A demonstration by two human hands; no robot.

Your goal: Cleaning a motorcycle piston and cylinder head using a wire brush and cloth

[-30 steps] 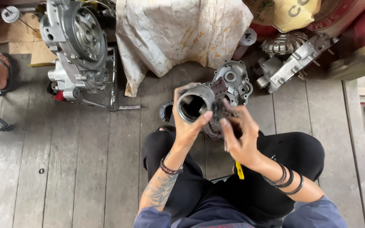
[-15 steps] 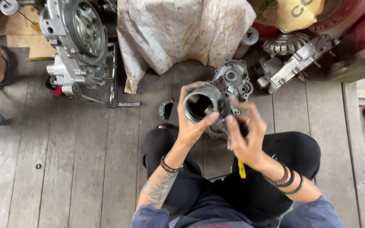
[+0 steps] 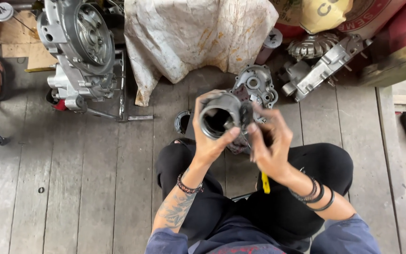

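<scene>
Seen from above, a seated person holds a grey metal cylinder [image 3: 219, 118] over the lap, near the picture's centre; the left hand [image 3: 212, 141] is wrapped around it, bore facing up; the right hand [image 3: 271, 141], at three o'clock of it, has closed in since a second ago, fingers pinched against its rim; a loose engine cover [image 3: 255, 87] lies on the plank floor [image 3: 71, 188] at twelve o'clock, unmoved.
</scene>
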